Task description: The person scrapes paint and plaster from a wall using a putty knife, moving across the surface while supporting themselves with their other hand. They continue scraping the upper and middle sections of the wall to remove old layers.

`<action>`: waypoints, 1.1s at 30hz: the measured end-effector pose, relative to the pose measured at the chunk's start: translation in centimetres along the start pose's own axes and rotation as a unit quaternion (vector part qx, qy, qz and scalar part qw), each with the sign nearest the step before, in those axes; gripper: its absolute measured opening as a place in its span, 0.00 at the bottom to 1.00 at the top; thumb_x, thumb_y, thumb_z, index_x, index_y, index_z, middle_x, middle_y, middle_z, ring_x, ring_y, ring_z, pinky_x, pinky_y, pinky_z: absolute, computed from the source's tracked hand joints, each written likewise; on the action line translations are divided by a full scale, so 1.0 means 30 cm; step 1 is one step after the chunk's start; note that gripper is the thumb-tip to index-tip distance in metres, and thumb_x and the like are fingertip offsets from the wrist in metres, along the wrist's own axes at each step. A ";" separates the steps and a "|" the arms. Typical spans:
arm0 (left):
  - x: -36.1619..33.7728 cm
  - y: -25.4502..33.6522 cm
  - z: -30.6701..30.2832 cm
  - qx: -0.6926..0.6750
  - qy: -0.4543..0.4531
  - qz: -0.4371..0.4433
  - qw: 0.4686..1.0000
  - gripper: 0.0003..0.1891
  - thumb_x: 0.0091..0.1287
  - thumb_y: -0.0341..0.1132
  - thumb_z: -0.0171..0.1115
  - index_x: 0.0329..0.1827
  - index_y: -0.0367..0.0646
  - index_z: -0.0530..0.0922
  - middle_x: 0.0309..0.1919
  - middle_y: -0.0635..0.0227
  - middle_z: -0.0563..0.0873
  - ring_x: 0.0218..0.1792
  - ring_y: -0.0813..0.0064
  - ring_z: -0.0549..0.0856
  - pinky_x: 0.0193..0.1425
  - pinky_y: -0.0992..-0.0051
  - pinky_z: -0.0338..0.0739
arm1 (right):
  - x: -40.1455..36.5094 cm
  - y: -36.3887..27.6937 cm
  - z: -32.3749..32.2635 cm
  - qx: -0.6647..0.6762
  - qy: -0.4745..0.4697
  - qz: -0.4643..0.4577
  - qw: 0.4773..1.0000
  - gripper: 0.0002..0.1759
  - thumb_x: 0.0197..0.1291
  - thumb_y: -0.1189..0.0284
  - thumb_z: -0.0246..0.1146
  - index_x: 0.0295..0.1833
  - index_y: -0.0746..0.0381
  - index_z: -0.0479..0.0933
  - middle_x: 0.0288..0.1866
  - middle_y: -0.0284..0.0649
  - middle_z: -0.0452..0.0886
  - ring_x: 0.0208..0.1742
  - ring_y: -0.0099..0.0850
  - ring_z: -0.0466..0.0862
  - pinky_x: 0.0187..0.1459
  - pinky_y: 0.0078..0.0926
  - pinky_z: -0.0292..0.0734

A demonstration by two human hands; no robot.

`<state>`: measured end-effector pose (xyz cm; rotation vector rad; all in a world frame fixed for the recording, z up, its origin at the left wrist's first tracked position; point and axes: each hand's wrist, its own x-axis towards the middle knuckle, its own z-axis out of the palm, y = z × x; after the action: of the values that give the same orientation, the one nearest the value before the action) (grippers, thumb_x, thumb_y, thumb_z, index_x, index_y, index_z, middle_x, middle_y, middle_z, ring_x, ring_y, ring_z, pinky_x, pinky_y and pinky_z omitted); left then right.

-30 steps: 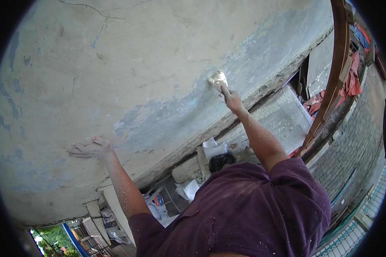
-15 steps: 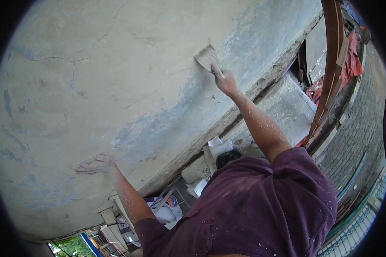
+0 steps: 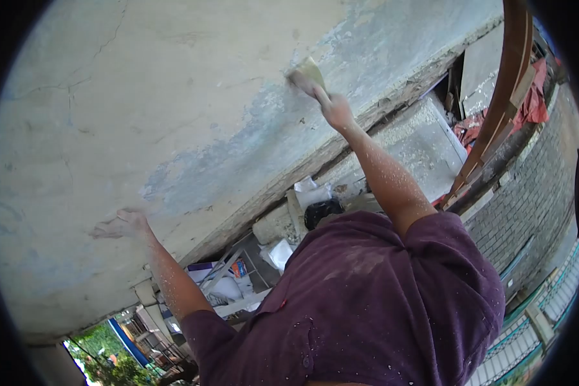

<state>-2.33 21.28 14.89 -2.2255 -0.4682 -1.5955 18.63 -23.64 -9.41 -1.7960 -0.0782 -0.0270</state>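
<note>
My right hand (image 3: 338, 112) grips the handle of a wide-bladed scraper (image 3: 307, 74). Its blade is against or very close to the wall (image 3: 193, 77), at the upper border of a bluish-grey patch (image 3: 219, 157) where the pale coating has come off; motion blurs the blade a little. Lower down on the left, my left hand (image 3: 123, 225) lies flat on the pale wall with the fingers stretched out, holding nothing. White flecks cover both forearms and the purple shirt (image 3: 379, 296).
A wooden beam (image 3: 518, 58) arches along the right. Below the wall lie a flake-strewn board (image 3: 424, 145), a black bag (image 3: 321, 211) and white scraps (image 3: 278, 253). Red sheeting (image 3: 535, 96) hangs beyond the beam, beside grey brick paving (image 3: 514, 212).
The whole view has shifted, so the wall patch and clutter sit further left. The scraper's blade has turned and shows more edge-on. My left hand stays against the wall.
</note>
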 end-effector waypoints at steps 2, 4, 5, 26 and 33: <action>-0.021 -0.001 -0.046 0.015 -0.036 -0.022 0.999 0.40 0.69 0.56 0.40 0.71 0.29 0.43 0.71 0.35 0.37 0.72 0.35 0.37 0.71 0.40 0.39 | -0.103 0.124 -0.026 -0.033 -0.029 0.104 0.994 0.34 0.64 0.47 0.53 0.29 0.71 0.79 0.21 0.57 0.75 0.27 0.43 0.80 0.33 0.42 0.70; -0.005 0.052 -0.069 -0.023 -0.108 -0.131 0.985 0.40 0.67 0.47 0.47 0.72 0.30 0.41 0.73 0.39 0.34 0.73 0.40 0.34 0.73 0.46 0.38 | -0.098 0.069 0.026 -0.014 -0.034 0.093 0.995 0.33 0.64 0.47 0.53 0.30 0.71 0.79 0.21 0.56 0.76 0.26 0.40 0.79 0.33 0.40 0.70; 0.004 0.067 -0.082 -0.006 -0.103 -0.139 0.985 0.40 0.67 0.47 0.47 0.72 0.30 0.41 0.73 0.39 0.34 0.73 0.40 0.34 0.73 0.46 0.38 | -0.094 0.025 0.074 0.009 -0.030 0.095 0.995 0.33 0.63 0.47 0.54 0.30 0.70 0.79 0.20 0.54 0.76 0.25 0.37 0.78 0.33 0.38 0.71; -0.344 0.262 -0.297 -0.316 -0.214 -0.201 0.902 0.26 0.63 0.34 0.59 0.63 0.35 0.66 0.64 0.49 0.68 0.66 0.54 0.65 0.70 0.58 0.55 | -0.390 -0.309 0.522 0.184 -0.185 0.098 0.960 0.30 0.69 0.51 0.49 0.17 0.58 0.67 0.11 0.29 0.65 0.14 0.19 0.67 0.18 0.20 0.60; -0.613 0.474 -0.293 -0.544 -0.276 -0.456 0.648 0.18 0.72 0.36 0.48 0.60 0.35 0.67 0.42 0.52 0.80 0.42 0.64 0.81 0.47 0.70 0.74 | -0.645 -0.520 0.656 0.259 -0.318 0.089 0.908 0.17 0.71 0.63 0.50 0.37 0.64 0.75 0.32 0.34 0.75 0.36 0.24 0.72 0.40 0.23 0.67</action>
<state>-8.65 3.56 -1.35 -3.9047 -1.1831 -1.8168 -2.19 -1.73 0.17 -1.2105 -0.3544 0.6591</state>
